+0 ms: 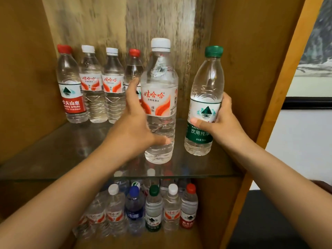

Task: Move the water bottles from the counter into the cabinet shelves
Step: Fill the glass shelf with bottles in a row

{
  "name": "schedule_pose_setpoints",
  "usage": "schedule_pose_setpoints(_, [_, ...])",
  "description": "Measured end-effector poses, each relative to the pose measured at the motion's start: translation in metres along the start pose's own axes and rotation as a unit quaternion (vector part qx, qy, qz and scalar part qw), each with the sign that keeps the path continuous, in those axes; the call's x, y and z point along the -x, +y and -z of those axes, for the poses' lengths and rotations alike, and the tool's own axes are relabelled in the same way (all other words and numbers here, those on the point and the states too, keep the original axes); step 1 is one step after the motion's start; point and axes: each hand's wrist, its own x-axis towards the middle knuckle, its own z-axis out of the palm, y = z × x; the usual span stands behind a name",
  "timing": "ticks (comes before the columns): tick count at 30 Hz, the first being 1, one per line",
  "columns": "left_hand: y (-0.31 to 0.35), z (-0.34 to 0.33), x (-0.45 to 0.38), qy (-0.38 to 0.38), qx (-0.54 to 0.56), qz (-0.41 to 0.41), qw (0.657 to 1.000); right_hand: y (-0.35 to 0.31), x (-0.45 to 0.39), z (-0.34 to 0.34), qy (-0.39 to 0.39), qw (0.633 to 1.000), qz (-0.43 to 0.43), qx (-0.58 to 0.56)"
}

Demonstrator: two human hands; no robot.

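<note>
Wooden cabinet (251, 51) walls stand on the left and right, and a glass shelf (53, 155) runs across the middle. At the far left of the shelf, four water bottles stand upright in a row by the back wall: a red-cap bottle (69, 83), two white-cap bottles (90, 83) side by side, and one more red-cap one (133, 69) partly hidden behind the left hand (133, 126).

That hand's fingers are curled around a big white-cap bottle (159, 101) standing near the middle of the shelf, thumb low on the front. The right hand (222, 121) grips a green-cap bottle (204, 105), tilted a little to the left; I cannot tell if its bottom touches the glass. The two held bottles are just beside each other, with a small gap.

Bare glass lies open near the front edge on the left, and behind the green-cap bottle on the right.

Under the glass, a lower row of bottles (154, 209) shows, blurry on its left. More bottles behind them are hard to make out.
</note>
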Motion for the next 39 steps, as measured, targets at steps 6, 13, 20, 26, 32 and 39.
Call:
schedule_pose_setpoints(6, [-0.017, -0.001, 0.004, -0.031, -0.018, 0.006, 0.999, -0.010, 0.012, 0.002, -0.026, 0.994, -0.005, 0.110])
schedule_pose_setpoints(13, [-0.015, -0.015, -0.007, -0.009, -0.057, 0.004, 0.998, -0.016, 0.018, -0.003, -0.020, 0.966, -0.042, 0.253])
schedule_pose_setpoints(20, [-0.017, -0.050, -0.049, 0.028, -0.084, 0.009, 0.996, -0.010, -0.003, -0.011, -0.007, 0.969, -0.088, 0.232])
schedule_pose_setpoints(26, [-0.018, -0.071, -0.080, 0.077, -0.096, 0.054, 0.991, -0.002, -0.039, -0.017, 0.015, 0.957, -0.150, 0.247])
schedule_pose_setpoints(32, [-0.019, -0.089, -0.102, 0.115, -0.112, 0.097, 0.982, 0.012, -0.067, -0.026, 0.042, 0.946, -0.184, 0.263])
schedule_pose_setpoints(39, [-0.025, -0.106, -0.118, 0.167, -0.114, 0.101, 0.974, 0.030, -0.090, -0.034, 0.071, 0.940, -0.195, 0.271])
